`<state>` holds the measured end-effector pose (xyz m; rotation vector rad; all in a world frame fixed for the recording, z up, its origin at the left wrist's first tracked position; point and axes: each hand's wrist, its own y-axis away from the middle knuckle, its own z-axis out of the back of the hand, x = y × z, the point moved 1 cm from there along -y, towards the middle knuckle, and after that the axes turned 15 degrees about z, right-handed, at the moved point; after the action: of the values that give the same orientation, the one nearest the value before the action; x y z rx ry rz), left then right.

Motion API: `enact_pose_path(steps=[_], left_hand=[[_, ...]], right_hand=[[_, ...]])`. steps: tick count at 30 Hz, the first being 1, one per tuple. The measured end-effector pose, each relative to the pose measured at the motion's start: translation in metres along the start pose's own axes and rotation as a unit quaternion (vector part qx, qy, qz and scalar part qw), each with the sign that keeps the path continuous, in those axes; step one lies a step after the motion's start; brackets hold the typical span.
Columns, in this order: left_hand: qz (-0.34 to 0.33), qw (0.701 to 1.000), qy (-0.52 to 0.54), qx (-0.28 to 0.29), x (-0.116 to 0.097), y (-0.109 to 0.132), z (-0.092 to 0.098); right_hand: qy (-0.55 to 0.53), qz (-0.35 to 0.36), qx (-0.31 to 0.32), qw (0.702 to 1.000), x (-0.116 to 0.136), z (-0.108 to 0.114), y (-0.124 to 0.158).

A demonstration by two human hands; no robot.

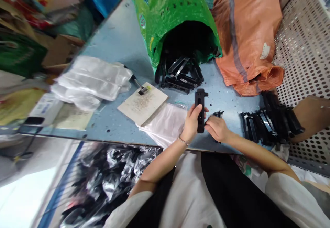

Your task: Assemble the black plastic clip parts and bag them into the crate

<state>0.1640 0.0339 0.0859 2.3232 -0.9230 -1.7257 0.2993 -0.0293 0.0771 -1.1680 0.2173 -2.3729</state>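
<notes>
**Q:** State of the left hand [192, 123]?

**A:** Closed. The fingers wrap a long black plastic part [200, 111], which stands nearly upright in the grip, its notched upper end projecting past the fingers toward the far side. A metal bracelet [183, 140] sits on that wrist.

**Q:** Right hand [216, 128]?

**A:** Partly curled, just beside the left hand and to its right. A small black piece [218, 114] shows just past the fingertips, on the far side. Whether the hand has hold of it, I cannot tell.

**Q:** Surroundings?

**A:** Both hands work over the near edge of a blue-grey tabletop [227, 100]. Far of them, a heap of black parts [179, 75] spills from the mouth of a green woven bag [165, 8]. To the right lies a second heap of black parts [268, 126], beside an orange woven sack [244, 39]. Left of the hands is a clear plastic bag [165, 125], and beyond that a square of card [142, 103] scattered with fine debris, with a small metal-tipped tool [140, 87] at its far corner. Further left is a stack of translucent white bags [90, 83]. Below the near table edge, a bag of black parts in glossy plastic [108, 176] sits off the table.
</notes>
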Motion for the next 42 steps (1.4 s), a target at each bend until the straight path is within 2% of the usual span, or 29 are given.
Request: enact_pose_path(steps=[2, 3, 4, 5, 7, 9, 10, 11, 12, 14, 16, 18, 21, 23, 25, 27, 29, 31, 33, 34, 36, 39, 42], left_hand=[[-0.149, 0.985, -0.080, -0.039, -0.001, 0.008, 0.004], [-0.185, 0.977, -0.103, -0.041, -0.004, 0.009, 0.007], [-0.179, 0.978, -0.104, -0.030, -0.007, 0.010, 0.009], [-0.134, 0.987, -0.082, -0.012, -0.011, 0.008, 0.010], [0.007, 1.000, 0.004, 0.021, -0.019, 0.002, 0.011], [0.130, 0.987, 0.072, 0.056, -0.023, -0.001, 0.008], [0.165, 0.980, 0.089, 0.067, -0.023, -0.001, 0.006], [0.170, 0.979, 0.095, 0.062, -0.022, 0.001, 0.004], [0.147, 0.984, 0.090, 0.046, -0.021, 0.003, 0.003], [0.048, 0.997, 0.060, -0.006, -0.019, 0.010, 0.003], [-0.029, 0.998, 0.037, -0.038, -0.019, 0.015, 0.004], [-0.004, 0.999, 0.049, -0.015, -0.020, 0.015, 0.003], [0.091, 0.991, 0.096, 0.030, -0.024, 0.010, -0.001], [0.112, 0.986, 0.114, 0.041, -0.025, 0.008, -0.003], [0.093, 0.988, 0.118, 0.033, -0.021, 0.006, -0.003], [0.056, 0.992, 0.111, 0.011, -0.012, 0.003, 0.001], [0.034, 0.994, 0.103, -0.018, 0.001, -0.005, 0.008], [0.053, 0.993, 0.096, -0.035, 0.021, -0.015, 0.013], [0.098, 0.993, 0.059, -0.036, 0.044, -0.024, 0.014], [0.104, 0.994, 0.018, -0.034, 0.056, -0.027, 0.012], [0.045, 0.993, -0.098, -0.052, 0.077, -0.030, 0.005], [-0.087, 0.966, -0.226, -0.088, 0.098, -0.028, -0.003], [-0.106, 0.949, -0.287, -0.079, 0.101, -0.026, 0.006]], right_hand=[[-0.075, -0.057, 0.015, 0.995, 0.005, -0.001, -0.002], [-0.100, -0.068, 0.037, 0.992, 0.007, 0.001, -0.004], [-0.112, -0.069, 0.062, 0.989, 0.009, 0.005, -0.008], [-0.109, -0.060, 0.080, 0.989, 0.010, 0.010, -0.012], [-0.046, -0.005, 0.091, 0.995, 0.012, 0.022, -0.021], [0.032, 0.070, 0.081, 0.994, 0.014, 0.028, -0.027], [0.037, 0.087, 0.078, 0.993, 0.014, 0.027, -0.028], [0.019, 0.082, 0.073, 0.994, 0.015, 0.025, -0.028], [-0.007, 0.061, 0.064, 0.996, 0.016, 0.021, -0.026], [-0.074, -0.007, 0.060, 0.995, 0.017, 0.015, -0.022], [-0.119, -0.054, 0.092, 0.987, 0.019, 0.015, -0.018], [-0.098, -0.049, 0.115, 0.987, 0.020, 0.022, -0.019], [0.033, 0.040, 0.103, 0.993, 0.023, 0.035, -0.024], [0.060, 0.065, 0.096, 0.991, 0.025, 0.034, -0.024], [-0.008, 0.004, 0.079, 0.997, 0.025, 0.028, -0.020], [-0.125, -0.095, 0.086, 0.984, 0.019, 0.021, -0.015], [-0.193, -0.159, 0.129, 0.959, 0.005, 0.020, -0.016], [-0.131, -0.173, 0.122, 0.968, -0.020, 0.027, -0.031], [0.004, -0.169, 0.033, 0.985, -0.053, 0.036, -0.059], [0.053, -0.171, -0.014, 0.984, -0.070, 0.038, -0.078], [0.110, -0.175, -0.075, 0.976, -0.102, 0.038, -0.117], [0.166, -0.187, -0.132, 0.959, -0.140, 0.030, -0.164], [0.186, -0.190, -0.148, 0.953, -0.163, 0.031, -0.183]])
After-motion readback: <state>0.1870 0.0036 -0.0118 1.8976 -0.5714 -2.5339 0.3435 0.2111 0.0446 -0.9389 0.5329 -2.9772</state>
